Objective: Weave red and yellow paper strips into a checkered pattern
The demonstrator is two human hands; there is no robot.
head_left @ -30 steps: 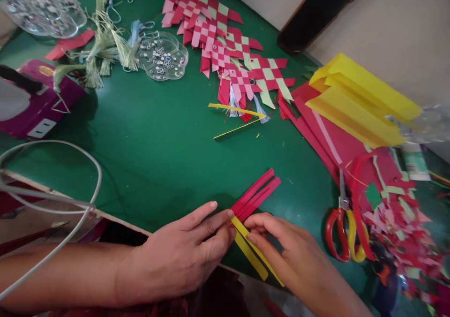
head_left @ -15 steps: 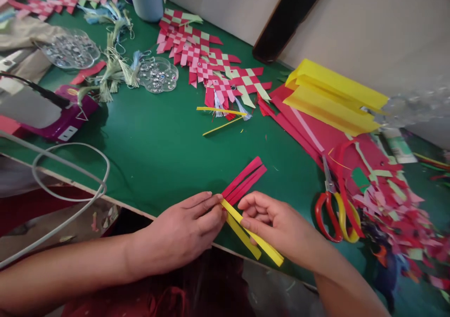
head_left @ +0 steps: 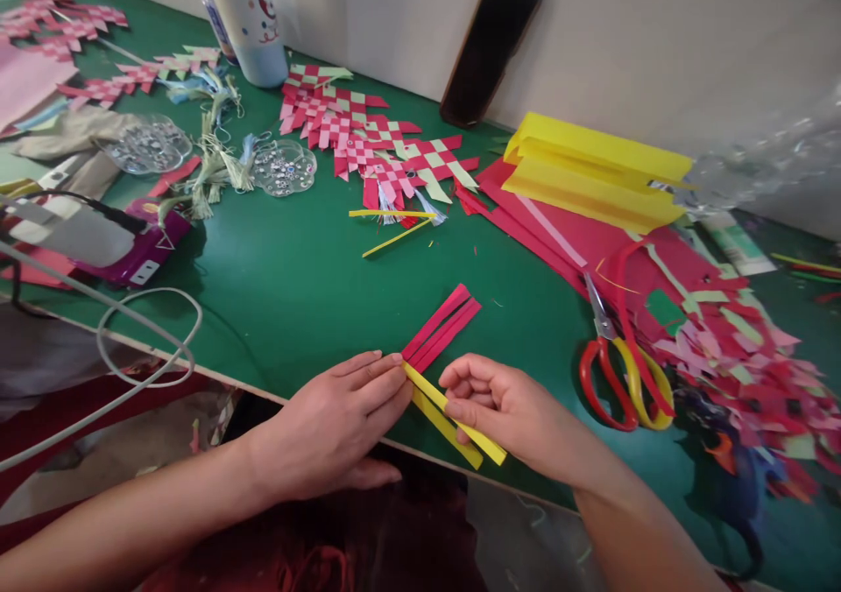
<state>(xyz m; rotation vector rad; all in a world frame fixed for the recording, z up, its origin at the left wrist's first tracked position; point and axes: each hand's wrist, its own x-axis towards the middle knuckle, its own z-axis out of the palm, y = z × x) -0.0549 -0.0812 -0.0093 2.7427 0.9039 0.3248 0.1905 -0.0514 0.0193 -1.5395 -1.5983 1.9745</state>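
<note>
Pink-red paper strips (head_left: 443,329) fan out on the green table, crossing yellow paper strips at their lower left end. My left hand (head_left: 345,412) holds this crossing down, its long fingers together over it. Its thumb sticks out apart, below the table edge. My right hand (head_left: 499,404) has thumb and curled fingers closed on the upper yellow paper strip (head_left: 427,385), which slants down to the right. A second yellow strip (head_left: 450,430) lies beneath it, its end over the table's front edge. Where the strips meet is partly hidden by my left fingers.
Scissors (head_left: 608,355) lie at right beside paper scraps (head_left: 755,364). Folded yellow paper (head_left: 597,176) rests on red sheets. Behind are woven paper fish (head_left: 374,141), a dish of small beads or eyes (head_left: 284,168), tassels (head_left: 216,163), a bottle (head_left: 253,27), a phone (head_left: 491,45) and a cable (head_left: 148,382).
The whole view has shifted a little. My left thumb now shows, spread away from the fingers. My right hand keeps its pinch on the yellow strip, and the strips lie much as before.
</note>
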